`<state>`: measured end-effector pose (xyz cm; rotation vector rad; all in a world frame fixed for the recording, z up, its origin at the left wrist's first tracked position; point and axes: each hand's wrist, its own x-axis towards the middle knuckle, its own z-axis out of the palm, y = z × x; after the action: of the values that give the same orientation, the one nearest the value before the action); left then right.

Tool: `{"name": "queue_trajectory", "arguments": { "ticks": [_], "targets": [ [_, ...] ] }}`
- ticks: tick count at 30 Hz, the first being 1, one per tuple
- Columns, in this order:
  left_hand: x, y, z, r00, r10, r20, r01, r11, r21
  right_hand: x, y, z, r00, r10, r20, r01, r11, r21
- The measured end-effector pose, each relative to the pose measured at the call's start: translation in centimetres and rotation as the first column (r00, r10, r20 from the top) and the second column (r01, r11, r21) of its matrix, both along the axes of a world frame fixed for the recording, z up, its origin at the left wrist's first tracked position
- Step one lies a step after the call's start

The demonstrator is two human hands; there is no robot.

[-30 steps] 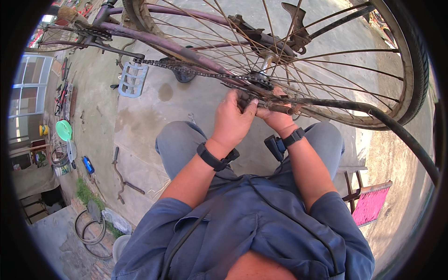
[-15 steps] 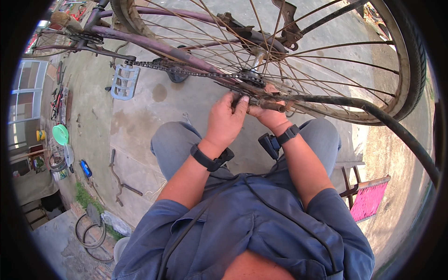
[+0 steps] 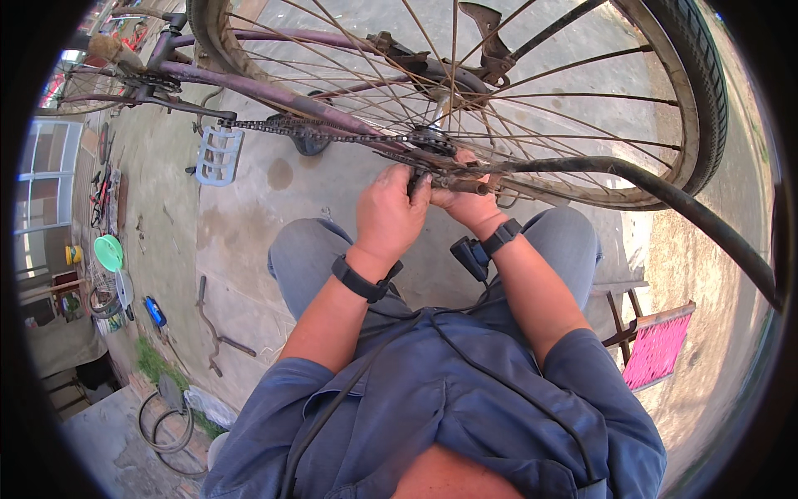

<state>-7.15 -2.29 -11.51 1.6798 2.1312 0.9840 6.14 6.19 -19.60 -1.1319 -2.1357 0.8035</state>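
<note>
A bicycle with a worn purple frame (image 3: 249,86) lies across the upper view, its spoked rear wheel (image 3: 662,83) toward me. From the pedal (image 3: 219,155), a dark chain (image 3: 332,133) runs to the small sprocket (image 3: 434,140) at the hub. My left hand (image 3: 389,209) is closed at the frame's end just below the sprocket, thumb against the fingers; whatever it pinches is hidden. My right hand (image 3: 467,205) wraps round the rusty frame end from below, beside a short rusty tube (image 3: 470,186). One fingertip shows above the metal; the other fingers are hidden.
A black curved bar (image 3: 632,166) sweeps right past the wheel. On the concrete at left lie a bent metal rod (image 3: 214,333), a blue object (image 3: 155,311), a green bowl (image 3: 108,252) and bicycle tyres (image 3: 170,428). A pink-webbed stool (image 3: 658,356) stands at right.
The bicycle appears slightly farther left and higher in view. My left hand has turned a little, its thumb now lower and closer to the fingers. Both hands stay at the frame end.
</note>
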Motion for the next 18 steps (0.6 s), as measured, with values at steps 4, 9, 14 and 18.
{"name": "queue_trajectory", "arguments": {
  "ticks": [4, 9, 14, 18],
  "targets": [
    [0.1, 0.1, 0.3, 0.998, 0.001, -0.06, 0.002, 0.999, 0.05, -0.1, 0.1, -0.3, 0.999, 0.008, 0.052, -0.007, 1.0, -0.028],
    [0.1, 0.2, 0.5, 0.999, 0.013, 0.047, -0.013, 1.0, -0.001, 1.9, -0.2, 1.4, 0.997, 0.062, -0.038, -0.067, 0.986, -0.156],
    [0.2, 0.2, 0.6, 0.998, 0.049, 0.043, -0.045, 0.996, -0.078, 4.2, -0.8, 3.6, 0.991, 0.053, -0.126, -0.059, 0.997, -0.043],
    [0.2, 0.1, 0.6, 0.989, 0.058, 0.136, -0.049, 0.997, -0.065, 4.4, -0.5, 3.8, 0.931, 0.057, -0.36, -0.167, 0.945, -0.282]
  ]
}}
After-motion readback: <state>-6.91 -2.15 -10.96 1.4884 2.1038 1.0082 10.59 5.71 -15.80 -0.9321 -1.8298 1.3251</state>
